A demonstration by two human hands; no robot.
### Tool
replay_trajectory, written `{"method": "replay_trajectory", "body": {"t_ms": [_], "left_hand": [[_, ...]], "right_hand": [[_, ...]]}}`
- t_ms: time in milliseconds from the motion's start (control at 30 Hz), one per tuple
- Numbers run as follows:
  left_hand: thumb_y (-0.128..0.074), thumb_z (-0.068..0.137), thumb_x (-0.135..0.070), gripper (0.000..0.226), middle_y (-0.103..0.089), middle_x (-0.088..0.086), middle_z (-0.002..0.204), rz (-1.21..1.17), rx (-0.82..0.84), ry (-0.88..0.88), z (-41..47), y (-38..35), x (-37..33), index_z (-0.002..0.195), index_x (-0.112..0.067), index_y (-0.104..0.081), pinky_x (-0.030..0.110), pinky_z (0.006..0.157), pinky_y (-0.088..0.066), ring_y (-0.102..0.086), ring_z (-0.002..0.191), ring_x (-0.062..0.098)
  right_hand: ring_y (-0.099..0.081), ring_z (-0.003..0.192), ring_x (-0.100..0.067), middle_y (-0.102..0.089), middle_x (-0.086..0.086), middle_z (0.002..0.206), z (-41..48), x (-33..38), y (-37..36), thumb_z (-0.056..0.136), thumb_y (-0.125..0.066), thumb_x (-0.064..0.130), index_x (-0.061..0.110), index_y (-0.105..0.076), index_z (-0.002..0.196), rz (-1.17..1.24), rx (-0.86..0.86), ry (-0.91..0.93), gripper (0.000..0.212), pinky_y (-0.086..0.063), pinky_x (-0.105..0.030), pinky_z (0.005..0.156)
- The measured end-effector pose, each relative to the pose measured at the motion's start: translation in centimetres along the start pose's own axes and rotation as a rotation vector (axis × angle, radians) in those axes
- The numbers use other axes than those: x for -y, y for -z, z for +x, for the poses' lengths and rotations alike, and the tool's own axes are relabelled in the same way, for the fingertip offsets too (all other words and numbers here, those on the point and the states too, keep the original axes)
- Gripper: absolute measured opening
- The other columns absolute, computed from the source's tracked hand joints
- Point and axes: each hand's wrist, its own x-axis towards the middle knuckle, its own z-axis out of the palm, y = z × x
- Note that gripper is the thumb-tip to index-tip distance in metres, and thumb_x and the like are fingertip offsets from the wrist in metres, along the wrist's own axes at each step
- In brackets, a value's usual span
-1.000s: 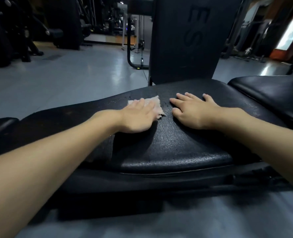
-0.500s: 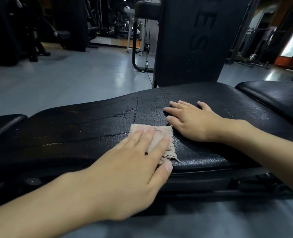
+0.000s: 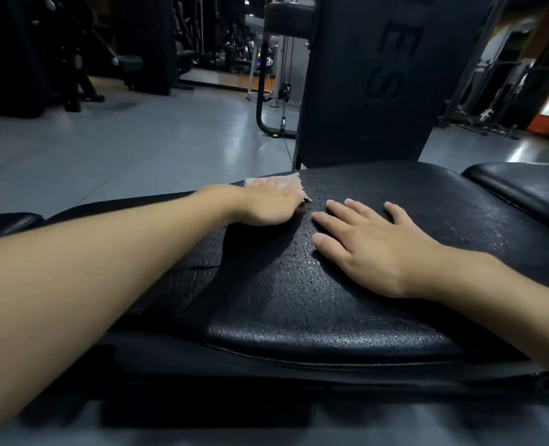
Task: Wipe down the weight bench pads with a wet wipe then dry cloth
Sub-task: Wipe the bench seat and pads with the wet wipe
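The bench pad (image 3: 298, 304) is black, its skin cracked and grainy, and it runs across the view from left to right. The left hand (image 3: 266, 206) reaches to the pad's far edge and lies palm down on a beige cloth (image 3: 287, 181). Its fingers are laid flat and close together over the fabric, pressing it against the pad and not pinching or bunching it. Most of the cloth is hidden beneath the fingers. A strip shows beyond the fingertips along the far edge, and a frayed corner sticks out on the side toward the right hand. Whether the cloth is damp cannot be told.

The right hand (image 3: 372, 244) rests palm down near the middle of the same pad, fingers straight and spread, holding nothing. Its index fingertip lies just beside the left hand and the cloth's frayed corner but does not touch either. The pad between and in front of the hands glistens in the light, and a long crack runs under the left forearm.

A second black pad (image 3: 524, 191) sits at the right end, apart from the first by a narrow gap, and another dark pad (image 3: 6, 220) shows at the left edge. Behind the far edge stands a tall black upright panel (image 3: 372, 78) with raised letters, on a grey floor (image 3: 112, 146).
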Motion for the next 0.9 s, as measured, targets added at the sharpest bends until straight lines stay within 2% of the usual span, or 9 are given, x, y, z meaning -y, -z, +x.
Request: {"method": "replay_trajectory", "body": {"t_ms": [67, 333, 500, 567, 667, 733, 800, 833, 900], "left_hand": [[-0.013, 0.102, -0.036, 0.053, -0.026, 0.013, 0.158, -0.036, -0.022, 0.078, 1.8, 0.4, 0.6, 0.147, -0.014, -0.030, 0.042, 0.119, -0.013, -0.022, 0.145, 0.028], [-0.007, 0.105, -0.042, 0.057, 0.007, 0.005, 0.164, -0.086, 0.021, 0.047, -2.8, -0.7, 0.1, 0.157, -0.019, 0.000, 0.036, 0.121, 0.008, 0.010, 0.151, 0.020], [0.006, 0.081, -0.064, 0.090, 0.014, 0.007, 0.163, 0.064, 0.111, -0.064, -10.2, -1.8, 0.1, 0.156, -0.014, 0.005, 0.040, 0.122, 0.005, 0.020, 0.148, 0.019], [0.005, 0.092, -0.058, 0.079, 0.020, 0.006, 0.161, 0.123, 0.133, -0.082, -13.5, -2.1, -0.5, 0.155, -0.011, 0.008, 0.033, 0.120, 0.013, 0.025, 0.145, 0.015], [-0.007, 0.104, -0.043, 0.061, 0.022, -0.004, 0.158, 0.095, 0.139, -0.130, -18.2, -2.2, -1.7, 0.156, -0.013, 0.003, 0.008, 0.098, 0.029, 0.031, 0.135, 0.003], [-0.016, 0.103, -0.048, 0.058, -0.002, -0.011, 0.162, 0.005, 0.054, -0.132, -19.7, -2.0, -1.6, 0.155, -0.022, -0.018, 0.013, 0.113, 0.013, 0.008, 0.148, 0.004], [-0.022, 0.098, -0.052, 0.045, -0.033, -0.020, 0.142, -0.182, -0.143, -0.092, -19.7, -1.9, -1.3, 0.136, -0.040, -0.044, 0.027, 0.116, -0.024, -0.035, 0.133, 0.002], [-0.025, 0.099, -0.049, 0.040, -0.039, -0.021, 0.135, -0.215, -0.213, -0.067, -19.2, -1.9, -1.3, 0.130, -0.041, -0.048, 0.029, 0.111, -0.031, -0.042, 0.125, 0.001], [-0.024, 0.102, -0.040, 0.046, -0.037, -0.014, 0.148, -0.168, -0.231, -0.059, -17.9, -2.6, -1.4, 0.146, -0.034, -0.036, 0.024, 0.115, -0.021, -0.032, 0.138, 0.006]], "right_hand": [[0.004, 0.152, -0.010, 0.000, 0.010, 0.166, 0.1, 0.0, -0.1, 0.097, -0.007, 0.061, 0.038, -0.010, 0.155, 0.000, -0.009, -0.004, 0.063, 0.001, -0.057, 0.119], [0.002, 0.152, -0.011, -0.003, 0.009, 0.166, 0.0, -0.1, 0.0, 0.099, -0.011, 0.060, 0.037, -0.013, 0.156, 0.032, -0.029, -0.001, 0.061, 0.002, -0.057, 0.119], [-0.002, 0.152, -0.013, -0.008, 0.008, 0.165, -0.4, 0.1, 0.1, 0.101, -0.013, 0.057, 0.036, -0.018, 0.155, 0.053, -0.044, -0.003, 0.058, 0.000, -0.058, 0.119], [-0.007, 0.151, -0.015, -0.016, 0.006, 0.164, -0.7, 0.4, 0.2, 0.102, -0.014, 0.053, 0.034, -0.025, 0.153, 0.047, -0.071, 0.000, 0.055, -0.004, -0.057, 0.119], [-0.014, 0.150, -0.017, -0.027, 0.003, 0.160, -1.0, 0.9, 0.4, 0.104, -0.019, 0.048, 0.028, -0.039, 0.146, 0.058, -0.088, 0.002, 0.050, -0.008, -0.057, 0.118], [-0.015, 0.150, -0.017, -0.029, 0.003, 0.159, -1.1, 1.2, 0.5, 0.104, -0.025, 0.046, 0.026, -0.046, 0.140, 0.100, -0.081, 0.005, 0.046, -0.008, -0.058, 0.118], [-0.015, 0.150, -0.016, -0.029, 0.005, 0.159, -1.1, 1.4, 0.7, 0.104, -0.028, 0.047, 0.026, -0.050, 0.137, 0.140, -0.071, 0.016, 0.045, -0.007, -0.059, 0.118], [-0.014, 0.151, -0.015, -0.027, 0.006, 0.160, -1.2, 1.5, 0.7, 0.103, -0.029, 0.049, 0.028, -0.050, 0.137, 0.156, -0.064, 0.019, 0.045, -0.005, -0.059, 0.118], [-0.010, 0.151, -0.015, -0.024, 0.007, 0.161, -1.2, 1.7, 0.7, 0.102, -0.027, 0.053, 0.029, -0.046, 0.141, 0.155, -0.053, 0.019, 0.049, -0.003, -0.059, 0.118]]}}
